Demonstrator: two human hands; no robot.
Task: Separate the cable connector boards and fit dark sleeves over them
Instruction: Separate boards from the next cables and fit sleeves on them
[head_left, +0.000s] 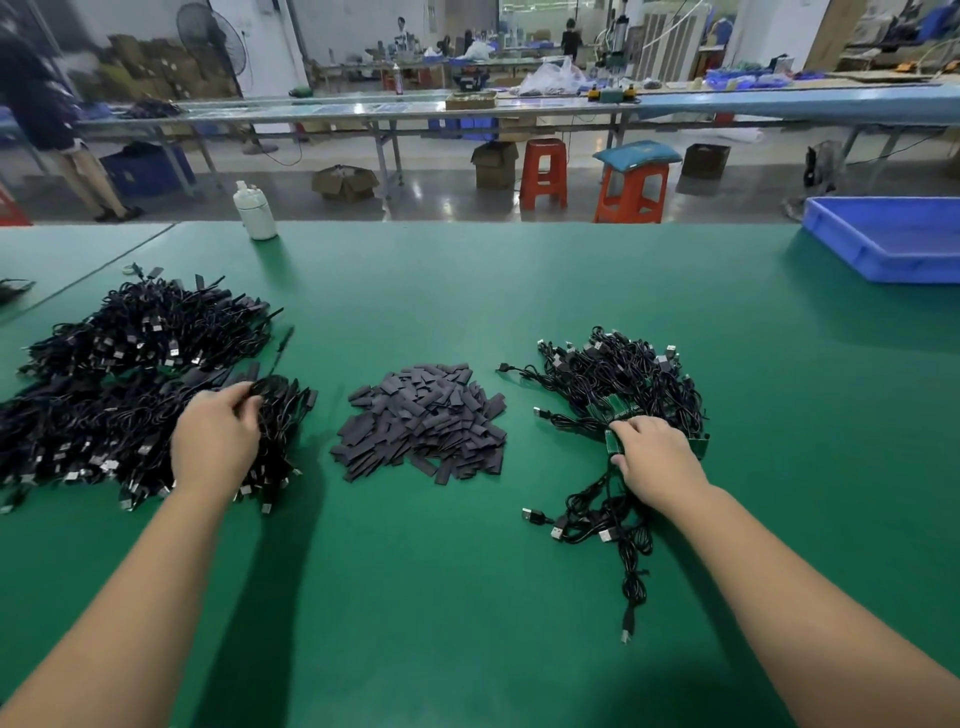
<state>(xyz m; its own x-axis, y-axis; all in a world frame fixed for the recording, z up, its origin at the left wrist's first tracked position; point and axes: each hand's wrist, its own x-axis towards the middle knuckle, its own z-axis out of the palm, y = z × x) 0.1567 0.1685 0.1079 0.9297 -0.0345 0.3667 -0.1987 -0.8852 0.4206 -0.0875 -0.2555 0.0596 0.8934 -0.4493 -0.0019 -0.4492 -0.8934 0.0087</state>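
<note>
The right hand (655, 460) pinches a strip of green connector boards (618, 415) at the near edge of the unsleeved cable bundle (618, 379). The left hand (218, 441) curls its fingers into the finished black cable heap (135, 384). Between them lie the dark sleeves (423, 421), light and floppy. The boards look thin, stiff and likely brittle, so they are best held by their edges; the cables are limp and tangle easily.

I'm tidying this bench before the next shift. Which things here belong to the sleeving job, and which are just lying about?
Part of the job:
- pile of dark sleeves
- cables with green boards, under the right hand
- big black cable heap, gripped by the left hand

Lying about:
- white bottle
- blue tray
</note>
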